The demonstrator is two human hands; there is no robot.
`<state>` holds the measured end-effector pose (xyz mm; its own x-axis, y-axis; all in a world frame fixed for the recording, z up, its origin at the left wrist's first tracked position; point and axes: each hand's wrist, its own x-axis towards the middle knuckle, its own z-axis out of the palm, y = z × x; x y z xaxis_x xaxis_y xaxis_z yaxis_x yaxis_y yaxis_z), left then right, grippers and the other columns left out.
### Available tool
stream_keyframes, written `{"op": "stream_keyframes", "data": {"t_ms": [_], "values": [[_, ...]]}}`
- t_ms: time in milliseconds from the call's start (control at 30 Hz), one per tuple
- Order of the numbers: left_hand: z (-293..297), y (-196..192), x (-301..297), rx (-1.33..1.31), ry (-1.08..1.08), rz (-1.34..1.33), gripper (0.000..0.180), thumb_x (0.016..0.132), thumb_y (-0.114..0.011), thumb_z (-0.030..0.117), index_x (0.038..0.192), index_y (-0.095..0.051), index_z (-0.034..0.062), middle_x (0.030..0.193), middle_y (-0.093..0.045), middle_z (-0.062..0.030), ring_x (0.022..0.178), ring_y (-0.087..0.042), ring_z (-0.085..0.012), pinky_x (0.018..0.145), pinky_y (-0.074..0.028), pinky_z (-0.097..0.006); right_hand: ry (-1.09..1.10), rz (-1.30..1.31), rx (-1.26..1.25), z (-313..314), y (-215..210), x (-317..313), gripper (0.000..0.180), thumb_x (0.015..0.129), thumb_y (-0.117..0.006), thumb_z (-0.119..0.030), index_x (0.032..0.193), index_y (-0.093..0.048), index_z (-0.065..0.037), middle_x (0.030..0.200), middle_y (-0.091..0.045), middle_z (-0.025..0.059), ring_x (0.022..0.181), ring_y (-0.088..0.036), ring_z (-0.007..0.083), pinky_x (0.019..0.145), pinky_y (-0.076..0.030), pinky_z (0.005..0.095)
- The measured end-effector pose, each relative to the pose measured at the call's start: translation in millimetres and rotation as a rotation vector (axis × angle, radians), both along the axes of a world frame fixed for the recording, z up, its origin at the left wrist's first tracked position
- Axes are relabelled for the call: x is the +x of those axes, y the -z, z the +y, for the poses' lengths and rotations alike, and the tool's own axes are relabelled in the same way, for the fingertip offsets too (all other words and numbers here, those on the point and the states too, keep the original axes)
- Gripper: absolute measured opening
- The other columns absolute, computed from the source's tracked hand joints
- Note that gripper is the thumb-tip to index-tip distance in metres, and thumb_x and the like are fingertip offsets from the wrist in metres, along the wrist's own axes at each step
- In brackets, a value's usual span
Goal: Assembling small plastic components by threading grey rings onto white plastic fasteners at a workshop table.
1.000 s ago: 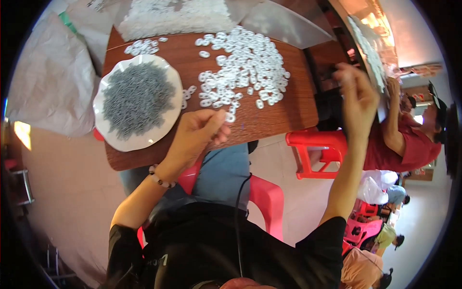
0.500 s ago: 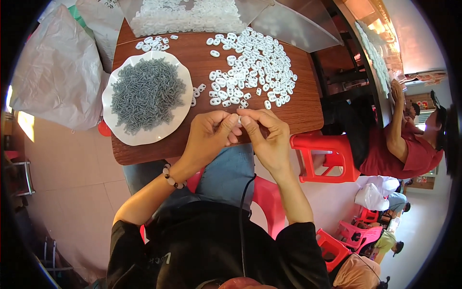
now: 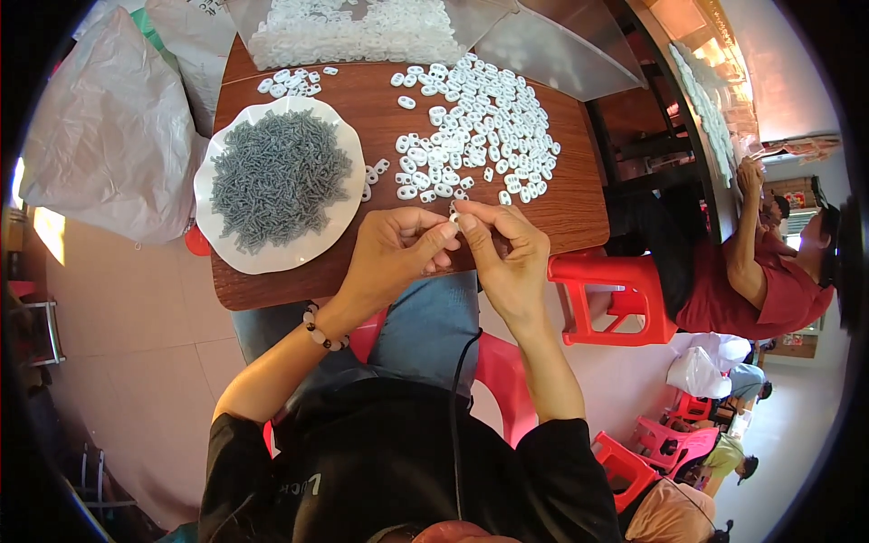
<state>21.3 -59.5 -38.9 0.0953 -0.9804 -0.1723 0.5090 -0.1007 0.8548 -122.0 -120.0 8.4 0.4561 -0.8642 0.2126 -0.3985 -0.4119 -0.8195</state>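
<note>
Both hands pinch it: left hand (image 3: 398, 253), right hand (image 3: 507, 258), small white piece (image 3: 454, 215) between fingertips. Too tiny to tell which way it points

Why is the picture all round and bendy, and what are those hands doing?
The camera sits on a person's head and looks down, and its wide lens bends the edges. The two arms coming from the bottom are that person's own. The left hand and right hand meet over the near edge of a brown wooden table, pinching one small white plastic piece between the fingertips. On the table lie a white plate heaped with small grey screws and a spread of white plastic pieces. Another person in a red shirt sits at the right.
</note>
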Motion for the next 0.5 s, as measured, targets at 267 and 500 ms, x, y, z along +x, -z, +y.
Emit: {"op": "stream_keyframes", "data": {"t_ms": [267, 500], "values": [[0.1, 2.1, -4.5, -0.022, -0.036, -0.042, 0.017, 0.091, -0.064, 0.011, 0.097, -0.067, -0.0046, 0.080, -0.067, -0.0076, 0.066, -0.062, -0.0082, 0.058, -0.051, -0.021, 0.032, 0.027, -0.066, 0.0, -2.4, 2.3, 0.015, 0.087, -0.068, -0.009, 0.101, -0.072, -0.003, 0.078, -0.062, 0.0007, 0.071, -0.049, 0.0060, 0.060, -0.036, 0.0204], [0.5, -1.2, -4.4, -0.014, -0.061, -0.083, 0.014, 0.088, -0.062, 0.007, 0.093, -0.067, -0.0054, 0.080, -0.067, -0.0087, 0.065, -0.062, -0.0089, 0.059, -0.052, -0.022, 0.040, -0.016, -0.054, -2.5, -0.2, 2.7, 0.015, 0.088, -0.068, -0.010, 0.100, -0.072, -0.002, 0.080, -0.063, 0.0020, 0.071, -0.050, 0.0070, 0.063, -0.040, 0.0211]]}}
